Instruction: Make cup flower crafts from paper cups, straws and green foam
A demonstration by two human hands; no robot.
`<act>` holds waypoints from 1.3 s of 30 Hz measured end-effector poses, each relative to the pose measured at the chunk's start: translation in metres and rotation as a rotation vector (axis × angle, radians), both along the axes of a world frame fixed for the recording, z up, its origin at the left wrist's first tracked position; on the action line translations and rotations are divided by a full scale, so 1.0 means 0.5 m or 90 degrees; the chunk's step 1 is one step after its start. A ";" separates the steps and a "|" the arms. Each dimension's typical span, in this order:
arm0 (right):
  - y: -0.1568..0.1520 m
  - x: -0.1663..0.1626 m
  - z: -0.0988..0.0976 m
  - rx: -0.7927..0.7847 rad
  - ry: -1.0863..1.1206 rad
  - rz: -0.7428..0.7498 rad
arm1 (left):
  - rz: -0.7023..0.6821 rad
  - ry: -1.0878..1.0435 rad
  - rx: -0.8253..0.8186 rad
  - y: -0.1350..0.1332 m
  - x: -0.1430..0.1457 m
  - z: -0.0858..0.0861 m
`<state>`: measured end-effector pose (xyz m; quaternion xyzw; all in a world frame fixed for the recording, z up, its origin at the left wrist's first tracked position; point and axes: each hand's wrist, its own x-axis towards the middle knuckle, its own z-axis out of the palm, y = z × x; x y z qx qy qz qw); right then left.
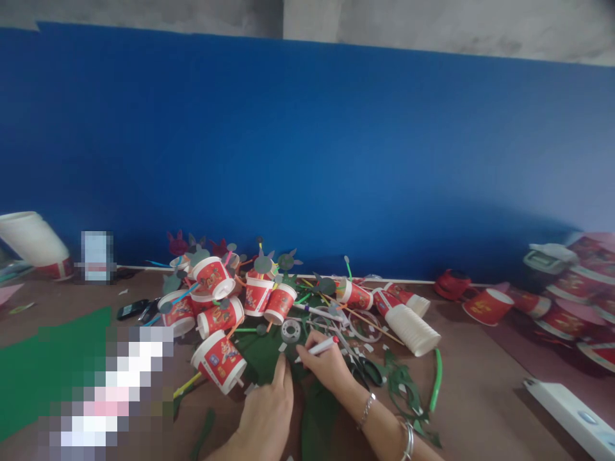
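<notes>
My right hand (327,368) grips a white marker (317,349) with a red cap, its tip down on a dark green paper sheet (262,358). My left hand (266,413) lies flat on the same sheet, fingers pointing up next to the marker tip. Just beyond the hands lie a roll of clear tape (291,330) and black-handled scissors (362,368). A red paper cup (220,360) lies on its side to the left of my left hand.
Several red paper cups with straws and grey paper flowers (225,291) are heaped behind. A stack of white cups (412,328) lies to the right, with green scraps (408,394) and a green straw (436,379). A blue board (307,153) backs the table.
</notes>
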<state>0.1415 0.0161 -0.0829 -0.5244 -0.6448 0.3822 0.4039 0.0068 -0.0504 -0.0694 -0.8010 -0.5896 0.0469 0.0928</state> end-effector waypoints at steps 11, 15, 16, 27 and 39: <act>-0.001 -0.005 0.003 -0.001 -0.021 -0.004 | 0.004 0.009 -0.071 0.012 -0.005 0.010; -0.001 -0.005 0.005 0.002 -0.020 0.003 | 0.009 0.006 -0.093 0.014 -0.005 0.019; -0.001 -0.005 0.005 0.001 -0.019 0.003 | 0.010 0.005 -0.094 0.014 -0.005 0.020; 0.000 -0.002 0.004 0.010 -0.008 -0.019 | 0.007 0.003 -0.081 0.015 -0.007 0.011; -0.002 -0.001 -0.003 -0.002 -0.012 -0.007 | 0.000 0.003 -0.068 0.011 -0.006 0.016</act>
